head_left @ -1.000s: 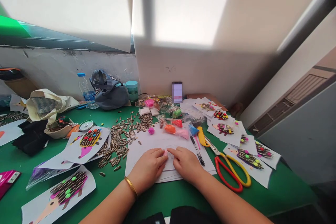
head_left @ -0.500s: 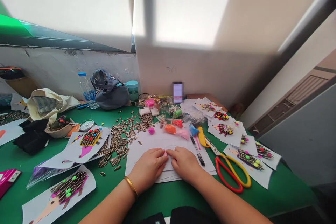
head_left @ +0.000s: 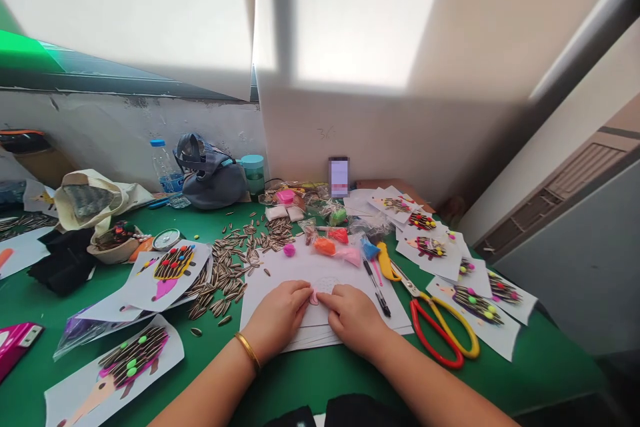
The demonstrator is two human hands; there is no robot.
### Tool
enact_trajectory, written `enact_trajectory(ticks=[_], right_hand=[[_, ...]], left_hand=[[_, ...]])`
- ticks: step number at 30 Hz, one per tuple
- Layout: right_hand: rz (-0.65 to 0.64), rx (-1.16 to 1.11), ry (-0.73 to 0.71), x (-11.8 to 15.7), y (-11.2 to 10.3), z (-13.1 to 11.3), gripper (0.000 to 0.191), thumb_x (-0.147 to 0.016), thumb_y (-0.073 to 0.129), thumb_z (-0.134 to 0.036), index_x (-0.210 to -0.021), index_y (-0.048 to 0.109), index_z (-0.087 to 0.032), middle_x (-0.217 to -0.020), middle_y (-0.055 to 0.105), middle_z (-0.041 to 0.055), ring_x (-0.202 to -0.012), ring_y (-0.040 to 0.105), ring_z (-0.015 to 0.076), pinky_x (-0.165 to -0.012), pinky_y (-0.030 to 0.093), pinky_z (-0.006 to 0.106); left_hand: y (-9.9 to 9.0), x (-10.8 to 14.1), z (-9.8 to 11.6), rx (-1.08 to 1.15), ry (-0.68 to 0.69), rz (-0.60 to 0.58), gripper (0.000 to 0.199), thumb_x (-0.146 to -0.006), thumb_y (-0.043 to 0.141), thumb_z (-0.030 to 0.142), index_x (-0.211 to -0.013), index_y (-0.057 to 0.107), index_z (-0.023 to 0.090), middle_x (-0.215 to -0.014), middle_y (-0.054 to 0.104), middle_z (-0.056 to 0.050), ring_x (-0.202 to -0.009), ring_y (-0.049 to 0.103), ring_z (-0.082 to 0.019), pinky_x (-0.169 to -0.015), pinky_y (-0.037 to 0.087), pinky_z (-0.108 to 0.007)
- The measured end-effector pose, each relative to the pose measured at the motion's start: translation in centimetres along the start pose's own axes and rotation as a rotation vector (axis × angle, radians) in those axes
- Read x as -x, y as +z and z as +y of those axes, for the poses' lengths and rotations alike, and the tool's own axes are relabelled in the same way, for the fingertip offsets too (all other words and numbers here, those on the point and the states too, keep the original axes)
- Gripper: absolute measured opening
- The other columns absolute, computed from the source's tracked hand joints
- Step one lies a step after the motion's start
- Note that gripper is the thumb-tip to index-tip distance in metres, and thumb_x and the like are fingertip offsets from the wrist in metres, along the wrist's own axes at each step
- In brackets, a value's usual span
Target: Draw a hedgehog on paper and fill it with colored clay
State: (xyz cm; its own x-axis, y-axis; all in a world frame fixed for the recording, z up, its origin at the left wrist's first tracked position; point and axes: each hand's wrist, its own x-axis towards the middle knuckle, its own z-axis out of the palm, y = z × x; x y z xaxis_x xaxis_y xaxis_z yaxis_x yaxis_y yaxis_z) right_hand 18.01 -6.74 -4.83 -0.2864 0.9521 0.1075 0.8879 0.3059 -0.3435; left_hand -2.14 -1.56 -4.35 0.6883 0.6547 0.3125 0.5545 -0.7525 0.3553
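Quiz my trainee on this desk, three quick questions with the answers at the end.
1. True or false: the seeds lie to the left of the scissors.
2. Where is the bracelet worn?
A) right wrist
B) left wrist
C) neither wrist
3. Fill in the colour: the left hand and right hand touch a small ____ piece.

Key: 1 true; 2 B; 3 pink.

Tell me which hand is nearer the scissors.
Right. The right hand is over the paper, left of the scissors; the left hand is farther left, beyond the right hand.
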Motion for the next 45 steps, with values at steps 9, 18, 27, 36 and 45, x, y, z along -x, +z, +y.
enact_trajectory(ticks=[9, 18, 27, 36, 45], right_hand=[[-0.009, 0.016, -0.012, 0.0, 0.2, 0.2, 0.046, -0.084, 0.050, -0.013, -0.125, 0.063, -0.029, -0.090, 0.063, 0.0043, -0.085, 0.056, 0.0191, -0.076, 0.039, 0.029], [0.029, 0.000, -0.057, 0.0, 0.6, 0.0, 0.047, -0.083, 0.050, -0.012, -0.127, 0.062, -0.027, -0.093, 0.063, 0.0054, -0.085, 0.055, 0.0197, -0.078, 0.040, 0.030], [0.079, -0.029, -0.065, -0.2, 1.0, 0.1, 0.047, -0.083, 0.049, -0.010, -0.125, 0.063, -0.026, -0.091, 0.060, 0.0055, -0.084, 0.054, 0.0191, -0.076, 0.040, 0.029], [0.043, 0.038, -0.118, -0.4, 0.9, -0.7, 0.038, -0.083, 0.052, -0.013, -0.116, 0.065, -0.026, -0.090, 0.058, 0.0046, -0.083, 0.051, 0.0197, -0.075, 0.039, 0.030], [0.113, -0.093, -0.052, -0.6, 1.1, -0.3, 0.048, -0.083, 0.047, -0.008, -0.127, 0.060, -0.021, -0.093, 0.059, 0.0060, -0.086, 0.054, 0.0194, -0.079, 0.043, 0.030]], left_hand=[[0.2, 0.1, -0.3, 0.021, -0.024, -0.042, 0.039, -0.080, 0.058, 0.008, -0.115, 0.063, 0.022, -0.120, 0.067, -0.007, -0.110, 0.062, -0.024, -0.096, 0.053, -0.041], [-0.4, 0.0, -0.7, -0.059, -0.100, -0.078, 0.039, -0.079, 0.068, 0.021, -0.118, 0.064, 0.017, -0.129, 0.063, -0.012, -0.119, 0.057, -0.029, -0.103, 0.047, -0.049], [-0.5, 0.0, -0.7, -0.056, -0.114, -0.105, 0.037, -0.080, 0.068, 0.024, -0.117, 0.066, 0.018, -0.130, 0.063, -0.011, -0.119, 0.057, -0.028, -0.104, 0.045, -0.047], [-0.6, -0.1, -0.6, -0.055, -0.129, -0.113, 0.036, -0.080, 0.068, 0.024, -0.116, 0.066, 0.019, -0.130, 0.063, -0.010, -0.120, 0.057, -0.028, -0.106, 0.044, -0.046], [-0.3, 0.0, -0.8, -0.073, -0.113, -0.111, 0.039, -0.081, 0.067, 0.025, -0.119, 0.064, 0.019, -0.130, 0.063, -0.010, -0.120, 0.057, -0.028, -0.105, 0.044, -0.047]])
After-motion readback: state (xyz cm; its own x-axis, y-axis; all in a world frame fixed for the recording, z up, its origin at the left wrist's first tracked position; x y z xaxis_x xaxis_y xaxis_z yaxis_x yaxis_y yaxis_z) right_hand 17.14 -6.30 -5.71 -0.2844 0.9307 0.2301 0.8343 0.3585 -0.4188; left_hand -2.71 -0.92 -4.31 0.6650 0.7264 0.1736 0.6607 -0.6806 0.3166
